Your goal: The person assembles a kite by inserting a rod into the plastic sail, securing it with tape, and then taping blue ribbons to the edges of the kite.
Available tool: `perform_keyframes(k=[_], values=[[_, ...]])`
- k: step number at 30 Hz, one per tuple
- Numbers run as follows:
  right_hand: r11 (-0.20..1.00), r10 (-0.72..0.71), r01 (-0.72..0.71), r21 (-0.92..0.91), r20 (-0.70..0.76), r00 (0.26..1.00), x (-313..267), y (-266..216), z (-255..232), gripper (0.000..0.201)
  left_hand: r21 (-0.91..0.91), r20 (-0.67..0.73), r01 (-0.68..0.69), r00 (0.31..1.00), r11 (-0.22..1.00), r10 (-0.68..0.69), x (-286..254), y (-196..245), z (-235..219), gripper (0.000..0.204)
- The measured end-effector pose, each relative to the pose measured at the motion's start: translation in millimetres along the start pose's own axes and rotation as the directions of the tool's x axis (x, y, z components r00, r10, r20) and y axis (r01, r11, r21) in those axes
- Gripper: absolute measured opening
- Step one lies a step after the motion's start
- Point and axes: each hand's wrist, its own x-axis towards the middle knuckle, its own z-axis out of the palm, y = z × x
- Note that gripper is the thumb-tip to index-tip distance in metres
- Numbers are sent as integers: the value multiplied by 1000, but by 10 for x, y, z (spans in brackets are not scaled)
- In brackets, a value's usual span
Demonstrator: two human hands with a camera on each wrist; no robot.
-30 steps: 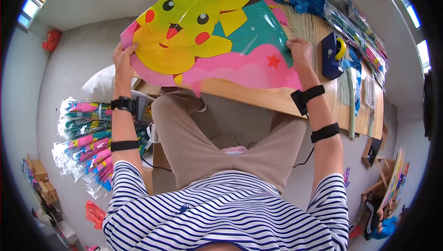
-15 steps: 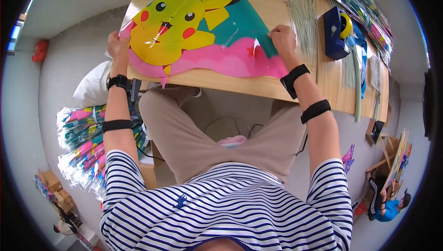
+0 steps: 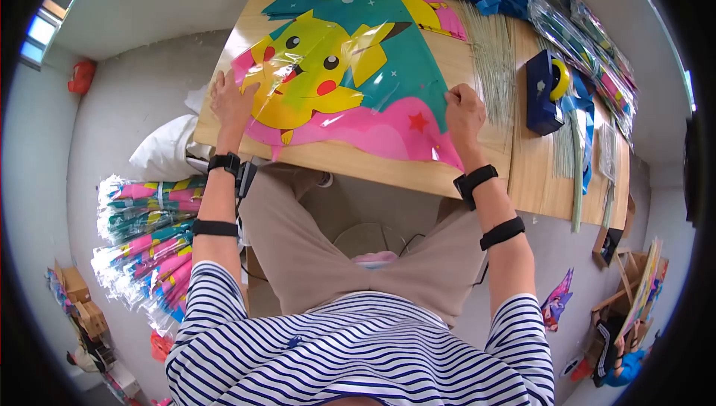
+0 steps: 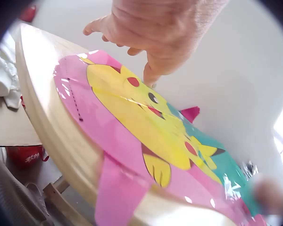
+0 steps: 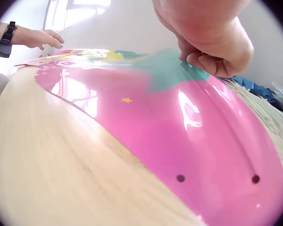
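- Table (image 3: 242, 42): pale wood, upper centre to upper right of the head view.
- Sheet (image 3: 328, 82): glossy, teal, pink and yellow, printed with a cartoon figure; upper centre, on the table. Held aloft a second ago, now lowered; the laying-down looks nearly complete. Mostly flat, a crease rising toward the right hand; pink tab (image 4: 120, 190) hanging over the front edge.
- Right hand (image 3: 466, 119): narrow grip, fingers curled, pinching the sheet's right edge.
- Left hand (image 3: 233, 104): fingers spread wide beside the left edge, gripping nothing, its hold released.
- Tape dispenser (image 3: 543, 96): dark blue, upper right.
- Dark dot (image 5: 180, 178): on pink, lower centre, right wrist view.
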Motion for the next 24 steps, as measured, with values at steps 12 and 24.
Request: perform_keyframes(k=[12,24], values=[[949,261,-287,131,183,948,322,269,189,13,-15,202,-377,906,926,372,-430,903,26,67],[957,-227,249,-147,153,962,-159,82,-105,18,-29,169,-292,941,956,293,-577,846,360,69]])
